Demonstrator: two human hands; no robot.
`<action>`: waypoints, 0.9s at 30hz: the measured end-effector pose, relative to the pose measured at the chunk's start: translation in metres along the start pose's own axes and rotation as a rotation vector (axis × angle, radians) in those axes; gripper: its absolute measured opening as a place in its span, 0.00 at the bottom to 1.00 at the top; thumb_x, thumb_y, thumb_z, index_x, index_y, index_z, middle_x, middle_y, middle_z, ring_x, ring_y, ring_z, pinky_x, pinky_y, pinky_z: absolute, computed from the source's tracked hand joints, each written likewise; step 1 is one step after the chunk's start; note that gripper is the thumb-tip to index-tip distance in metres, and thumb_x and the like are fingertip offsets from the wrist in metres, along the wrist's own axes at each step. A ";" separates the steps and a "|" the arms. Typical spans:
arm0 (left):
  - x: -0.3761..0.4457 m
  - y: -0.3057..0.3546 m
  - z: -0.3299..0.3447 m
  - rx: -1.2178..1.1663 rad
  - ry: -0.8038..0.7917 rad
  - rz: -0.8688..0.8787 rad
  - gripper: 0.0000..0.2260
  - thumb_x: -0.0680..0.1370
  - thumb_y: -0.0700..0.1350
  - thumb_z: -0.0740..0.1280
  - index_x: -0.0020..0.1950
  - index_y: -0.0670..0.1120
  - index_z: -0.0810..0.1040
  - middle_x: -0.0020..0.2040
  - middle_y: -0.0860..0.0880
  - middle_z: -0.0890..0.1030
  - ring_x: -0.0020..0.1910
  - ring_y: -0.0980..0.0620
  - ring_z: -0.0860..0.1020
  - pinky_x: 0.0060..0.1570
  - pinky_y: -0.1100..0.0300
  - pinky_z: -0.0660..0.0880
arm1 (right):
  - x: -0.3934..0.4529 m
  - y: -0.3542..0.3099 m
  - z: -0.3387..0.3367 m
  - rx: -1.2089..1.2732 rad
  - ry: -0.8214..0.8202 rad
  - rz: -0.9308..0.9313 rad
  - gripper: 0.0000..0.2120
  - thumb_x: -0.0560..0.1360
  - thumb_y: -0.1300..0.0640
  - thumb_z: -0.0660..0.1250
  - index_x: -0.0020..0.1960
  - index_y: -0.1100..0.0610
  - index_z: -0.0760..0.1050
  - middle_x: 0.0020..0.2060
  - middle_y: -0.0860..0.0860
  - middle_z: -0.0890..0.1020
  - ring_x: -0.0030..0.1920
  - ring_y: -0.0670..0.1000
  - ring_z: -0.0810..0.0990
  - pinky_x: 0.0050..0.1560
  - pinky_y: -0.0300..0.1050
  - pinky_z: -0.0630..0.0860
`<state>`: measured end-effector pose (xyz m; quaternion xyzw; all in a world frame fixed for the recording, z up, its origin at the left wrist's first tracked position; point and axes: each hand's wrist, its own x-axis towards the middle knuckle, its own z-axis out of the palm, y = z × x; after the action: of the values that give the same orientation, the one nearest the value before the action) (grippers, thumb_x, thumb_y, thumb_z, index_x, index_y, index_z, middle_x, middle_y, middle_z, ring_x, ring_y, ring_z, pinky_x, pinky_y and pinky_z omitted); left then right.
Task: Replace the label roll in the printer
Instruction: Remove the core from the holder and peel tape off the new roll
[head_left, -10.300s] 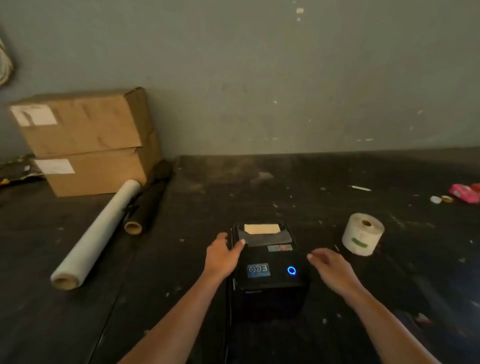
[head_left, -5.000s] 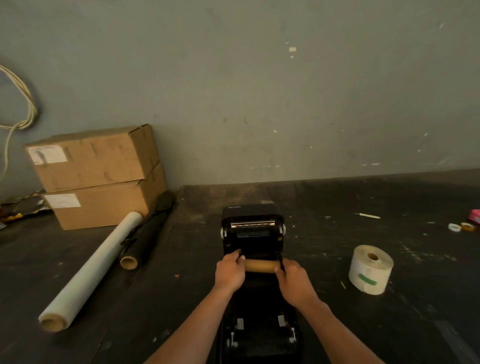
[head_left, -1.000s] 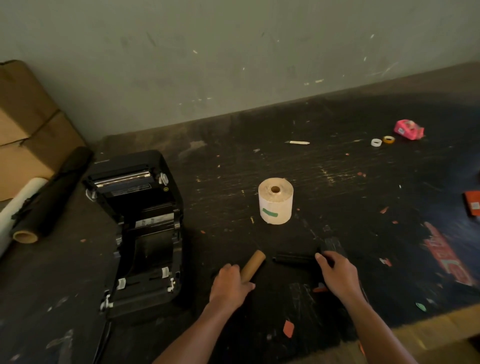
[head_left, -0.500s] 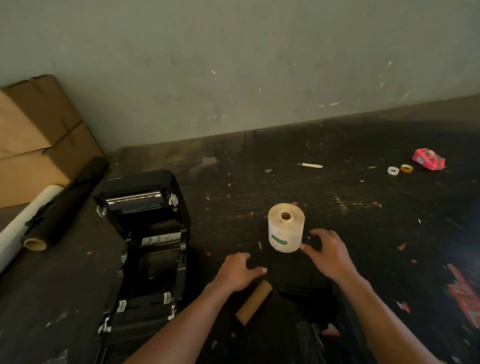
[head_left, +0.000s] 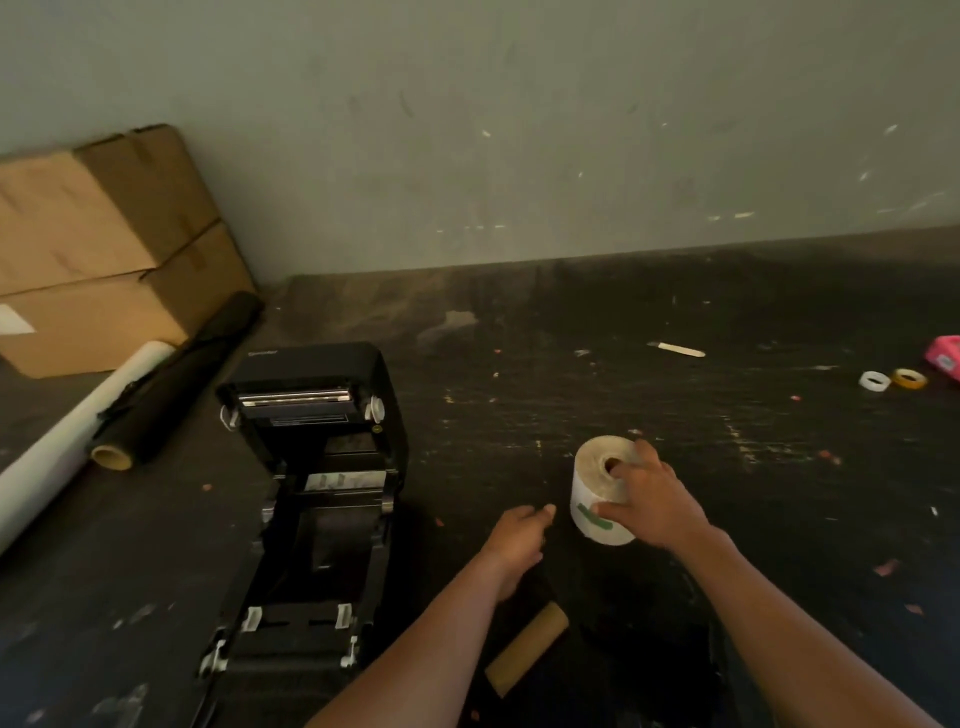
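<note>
From the head view, my right hand (head_left: 652, 506) is on the new label roll (head_left: 597, 499), which stands on end on the dark desk (head_left: 571, 364), right of the middle and well in from the front edge; the thumb lies down its near side by the green mark and the fingers curl over the top toward the core hole, so I take it as a grasp closing around the roll. My left hand (head_left: 519, 535) hovers just beside the roll, fingers loosely curled, holding nothing. The printer (head_left: 311, 493) sits left of the roll with its lid thrown back and its bay showing no roll. The spent cardboard core (head_left: 527, 654) lies near the front edge, under my left forearm. I judge the roll fairly light but firm, wound paper that could telescope or unspool if squeezed at the loose end, so I would hold it around the outer wall, keeping the core hole free for the printer's holders.
</note>
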<state>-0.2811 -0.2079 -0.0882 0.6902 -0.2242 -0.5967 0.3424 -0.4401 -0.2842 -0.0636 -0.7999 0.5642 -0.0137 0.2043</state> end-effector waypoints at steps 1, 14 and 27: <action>0.000 0.002 0.004 -0.050 -0.014 -0.025 0.26 0.80 0.52 0.63 0.76 0.47 0.61 0.73 0.45 0.68 0.70 0.47 0.69 0.67 0.52 0.70 | -0.002 0.002 0.001 0.032 0.016 -0.001 0.33 0.71 0.43 0.70 0.72 0.53 0.65 0.75 0.54 0.53 0.72 0.58 0.63 0.69 0.54 0.67; -0.008 -0.001 0.011 -0.077 0.117 0.172 0.19 0.76 0.63 0.63 0.54 0.50 0.81 0.50 0.51 0.82 0.51 0.54 0.80 0.55 0.56 0.77 | -0.034 -0.002 0.010 1.271 -0.100 0.445 0.20 0.74 0.45 0.68 0.61 0.55 0.73 0.47 0.52 0.78 0.47 0.51 0.78 0.53 0.55 0.79; -0.013 -0.027 -0.001 -0.205 0.130 0.030 0.19 0.75 0.56 0.70 0.58 0.45 0.75 0.47 0.49 0.79 0.49 0.51 0.78 0.57 0.53 0.75 | -0.042 -0.011 0.042 1.081 -0.130 0.380 0.18 0.76 0.41 0.62 0.55 0.53 0.75 0.47 0.50 0.79 0.50 0.51 0.77 0.57 0.53 0.75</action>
<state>-0.2852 -0.1803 -0.0998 0.6853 -0.1495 -0.5655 0.4338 -0.4351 -0.2301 -0.0891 -0.4655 0.5973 -0.2138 0.6171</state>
